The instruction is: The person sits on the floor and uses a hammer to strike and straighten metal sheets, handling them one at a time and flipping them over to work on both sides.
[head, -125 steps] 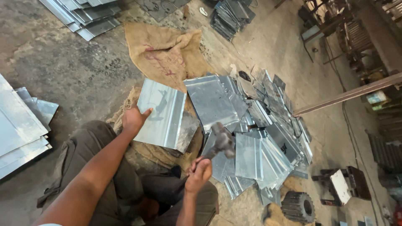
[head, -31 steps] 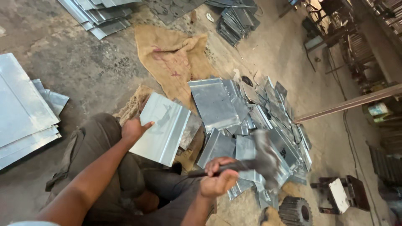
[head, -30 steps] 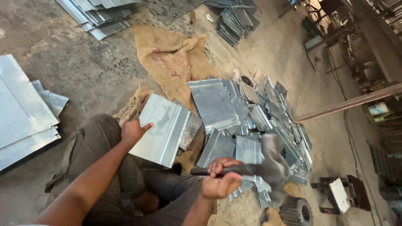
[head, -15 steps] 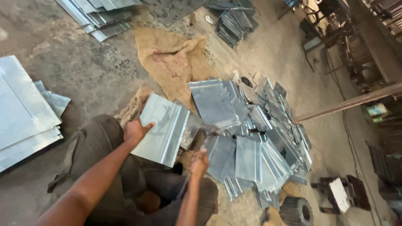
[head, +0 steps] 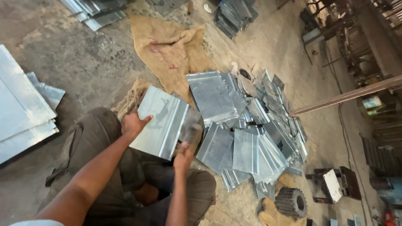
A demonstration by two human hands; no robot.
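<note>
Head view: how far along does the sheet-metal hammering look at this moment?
Done, seemingly: a heap of folded metal pieces lies on the floor ahead. In hand: the left hand steadies one metal sheet by its edge, while the right hand grips a blurred hammer at the sheet's other edge. Left, probably: flat sheets stacked beside the person, apparently unworked.

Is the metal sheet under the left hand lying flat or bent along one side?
Bent: the metal sheet shows a raised fold along its right edge; left hand holds its left edge.
</note>
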